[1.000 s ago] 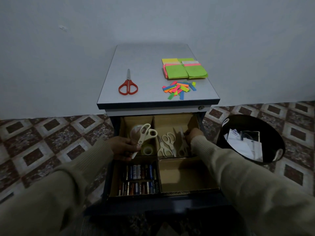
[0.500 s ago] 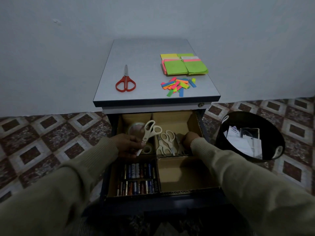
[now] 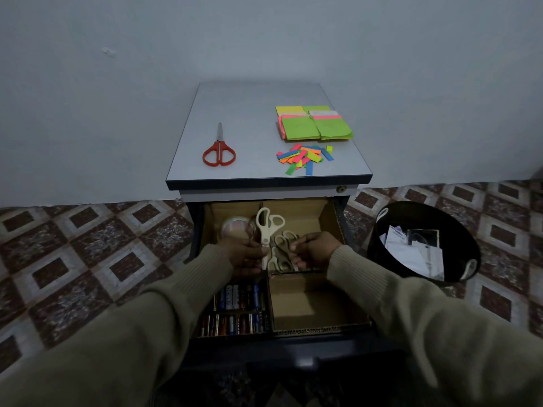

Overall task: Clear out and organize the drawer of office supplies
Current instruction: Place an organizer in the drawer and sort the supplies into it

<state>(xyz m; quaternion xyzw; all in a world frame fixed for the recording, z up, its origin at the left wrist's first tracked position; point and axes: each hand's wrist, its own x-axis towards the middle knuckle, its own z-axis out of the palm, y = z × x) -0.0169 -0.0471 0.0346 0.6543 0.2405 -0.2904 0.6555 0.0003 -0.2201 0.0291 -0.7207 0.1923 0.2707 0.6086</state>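
The open drawer holds a cardboard divider with compartments. My left hand grips the blades of cream-handled scissors, which stand upright with handles up over the drawer's middle. My right hand reaches into the back right compartment and curls its fingers on more cream scissors lying there; what exactly it pinches is hidden. A tape roll sits in the back left compartment. Batteries fill the front left one. The front right compartment shows bare cardboard.
On the cabinet top lie red-handled scissors, stacked sticky notes and a heap of coloured flags. A black bin with paper scraps stands on the tiled floor at the right.
My left hand has turned the cream scissors upright and shifted them right toward the middle. My right hand has moved left from the drawer's right wall onto the scissors pile.
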